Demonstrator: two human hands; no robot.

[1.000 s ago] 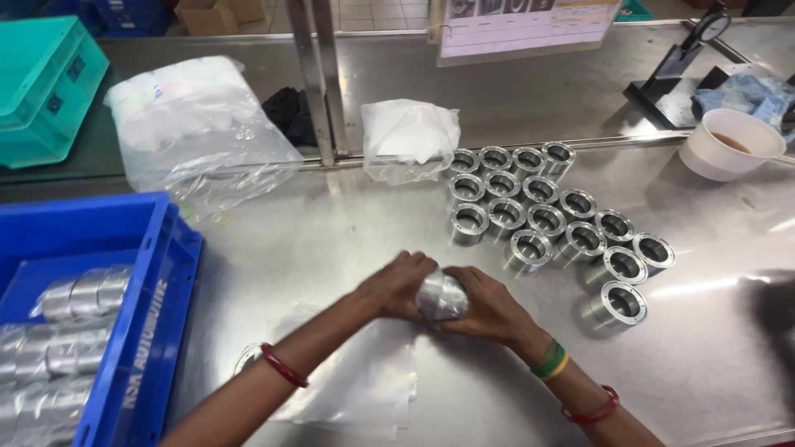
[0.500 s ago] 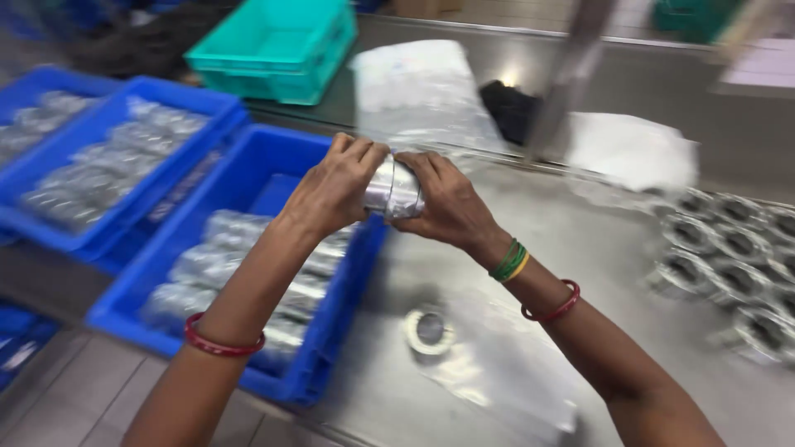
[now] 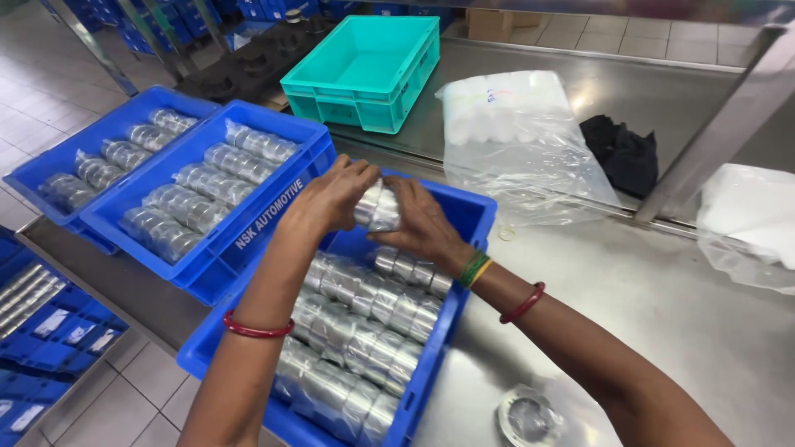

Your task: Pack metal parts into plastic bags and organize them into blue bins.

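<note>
Wrapped metal ring stack [image 3: 377,207] being pinched between both hands, held above far end of nearest blue crate [image 3: 476,217]. Left hand [image 3: 331,199] being closed on crate-left end of stack, right hand [image 3: 422,219] on crate-right end. Long axis being kept roughly level, parallel to wrapped rolls [image 3: 364,331] lying in crate directly below. Both hands equally near. Loose metal ring [image 3: 526,416] lying on steel table [image 3: 646,290], outside crate's right wall.
</note>
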